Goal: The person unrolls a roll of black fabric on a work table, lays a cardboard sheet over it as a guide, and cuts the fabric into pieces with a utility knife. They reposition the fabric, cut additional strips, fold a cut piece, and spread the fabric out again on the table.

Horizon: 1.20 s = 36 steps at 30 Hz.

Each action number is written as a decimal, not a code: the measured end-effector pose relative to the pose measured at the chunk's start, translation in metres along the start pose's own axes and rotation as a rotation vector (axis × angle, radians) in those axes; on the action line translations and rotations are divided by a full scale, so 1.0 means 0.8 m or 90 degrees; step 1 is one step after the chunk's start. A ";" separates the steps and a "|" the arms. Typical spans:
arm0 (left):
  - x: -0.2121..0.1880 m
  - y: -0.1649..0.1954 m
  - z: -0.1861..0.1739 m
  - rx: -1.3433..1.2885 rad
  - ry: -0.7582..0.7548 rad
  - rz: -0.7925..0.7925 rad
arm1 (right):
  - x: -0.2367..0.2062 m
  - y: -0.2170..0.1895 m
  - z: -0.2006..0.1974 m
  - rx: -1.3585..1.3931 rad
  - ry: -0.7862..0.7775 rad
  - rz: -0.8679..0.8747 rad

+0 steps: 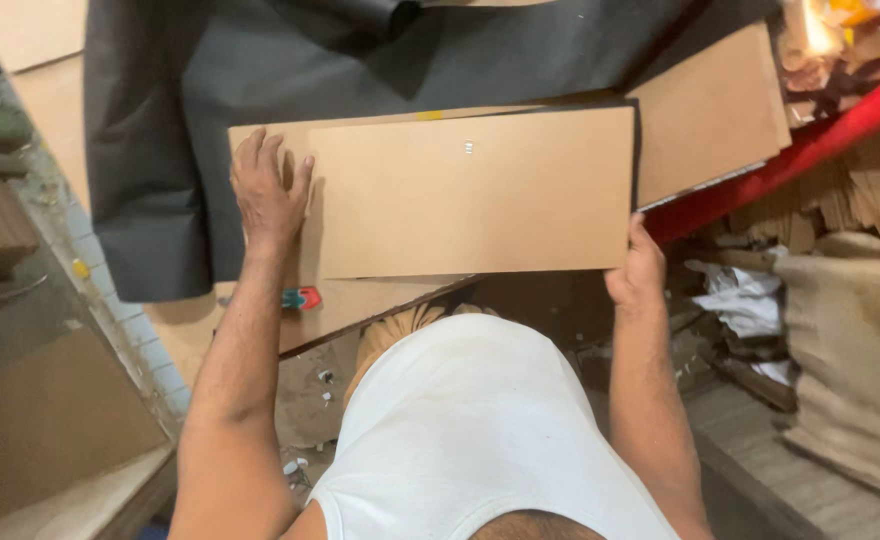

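A rectangular brown cardboard sheet point(475, 192) lies flat on top of a larger cardboard sheet point(360, 298) on the work surface. My left hand point(268, 190) rests palm down, fingers spread, on the lower cardboard at the top sheet's left edge. My right hand point(638, 268) grips the top sheet at its near right corner, thumb on top. A small red and green object point(301, 297) lies on the lower sheet just below my left wrist.
A dark grey sheet point(180, 120) covers the surface behind the cardboard. More cardboard point(710, 110) lies at the right, beside a red bar point(810, 150). Crumpled paper point(745, 295), scrap stacks and a burlap sack point(855, 360) fill the right side. A tiled ledge point(110, 300) runs along the left.
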<state>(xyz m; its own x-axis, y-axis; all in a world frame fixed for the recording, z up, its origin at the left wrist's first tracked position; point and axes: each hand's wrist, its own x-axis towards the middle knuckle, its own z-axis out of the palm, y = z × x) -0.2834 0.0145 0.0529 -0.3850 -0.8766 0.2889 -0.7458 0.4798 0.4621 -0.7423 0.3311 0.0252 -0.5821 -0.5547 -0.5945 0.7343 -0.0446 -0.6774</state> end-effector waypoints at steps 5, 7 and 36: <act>0.005 0.059 0.046 -0.028 -0.099 0.040 | -0.023 -0.003 0.056 -0.212 0.080 -0.167; 0.002 0.078 0.052 -0.003 -0.160 -0.006 | -0.032 -0.047 0.074 -0.270 0.136 -0.306; -0.072 0.935 0.348 -0.648 -1.150 -0.042 | -0.123 -0.695 -0.536 -0.199 0.380 -0.755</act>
<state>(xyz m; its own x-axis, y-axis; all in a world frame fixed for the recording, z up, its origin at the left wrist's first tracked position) -0.9707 0.4132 0.1486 -0.8306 0.3716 -0.4147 -0.5213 -0.2573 0.8136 -1.2430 0.7664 0.2742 -0.9218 0.1285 0.3659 -0.3697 -0.0063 -0.9291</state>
